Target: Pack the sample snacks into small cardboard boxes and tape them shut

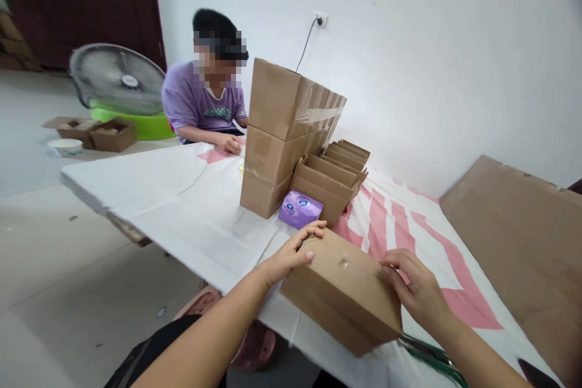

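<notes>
Carton (342, 292) sits near packet (301, 211) and stacked boxes (279, 133)

a makeshift packing room — stacked cardboard boxes (275, 100) on a cloth-covered table (140, 185), floor fan (127, 81) nearby.

Your one camera sits on your head. It looks forward and down across the tabletop (204, 200). The brown box (350, 282) is close below it, while the fan (130, 82) and the white wall (409, 73) are much farther off.
</notes>
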`<control>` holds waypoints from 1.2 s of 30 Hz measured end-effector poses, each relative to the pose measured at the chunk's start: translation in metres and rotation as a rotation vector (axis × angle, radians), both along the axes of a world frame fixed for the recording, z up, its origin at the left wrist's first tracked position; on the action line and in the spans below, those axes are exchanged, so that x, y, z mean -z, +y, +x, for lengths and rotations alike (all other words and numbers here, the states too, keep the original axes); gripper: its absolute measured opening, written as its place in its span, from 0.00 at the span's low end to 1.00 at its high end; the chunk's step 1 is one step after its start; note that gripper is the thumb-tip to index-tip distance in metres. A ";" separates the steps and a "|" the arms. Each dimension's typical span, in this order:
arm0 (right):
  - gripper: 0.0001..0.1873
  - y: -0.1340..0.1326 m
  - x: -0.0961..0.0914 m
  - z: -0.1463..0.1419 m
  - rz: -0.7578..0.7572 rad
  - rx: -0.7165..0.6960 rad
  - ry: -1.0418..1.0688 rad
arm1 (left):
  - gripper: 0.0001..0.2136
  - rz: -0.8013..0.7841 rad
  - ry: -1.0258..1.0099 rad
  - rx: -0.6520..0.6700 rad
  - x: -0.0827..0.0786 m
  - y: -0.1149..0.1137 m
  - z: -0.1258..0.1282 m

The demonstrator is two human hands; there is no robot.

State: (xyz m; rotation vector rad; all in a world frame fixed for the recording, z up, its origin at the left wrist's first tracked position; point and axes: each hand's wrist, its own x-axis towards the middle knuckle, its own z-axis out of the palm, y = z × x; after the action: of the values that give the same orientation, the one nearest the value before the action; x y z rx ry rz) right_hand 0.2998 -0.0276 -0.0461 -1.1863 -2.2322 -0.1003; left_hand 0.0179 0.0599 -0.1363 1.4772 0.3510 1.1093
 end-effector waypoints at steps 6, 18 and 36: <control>0.11 -0.004 -0.010 -0.031 -0.037 -0.105 -0.025 | 0.26 -0.022 -0.025 -0.006 0.001 0.000 0.004; 0.11 0.020 0.002 -0.065 0.095 -0.252 -0.184 | 0.26 -0.003 -0.010 0.001 0.001 0.000 0.001; 0.10 -0.029 0.001 -0.038 -0.160 -0.270 0.076 | 0.27 -0.007 -0.006 0.006 0.000 0.000 0.000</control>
State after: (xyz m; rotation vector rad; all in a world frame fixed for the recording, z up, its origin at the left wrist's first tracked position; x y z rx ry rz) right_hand 0.2617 -0.0568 -0.0475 -0.9393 -2.3433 0.2310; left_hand 0.0178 0.0600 -0.1361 1.4683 0.3460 1.1065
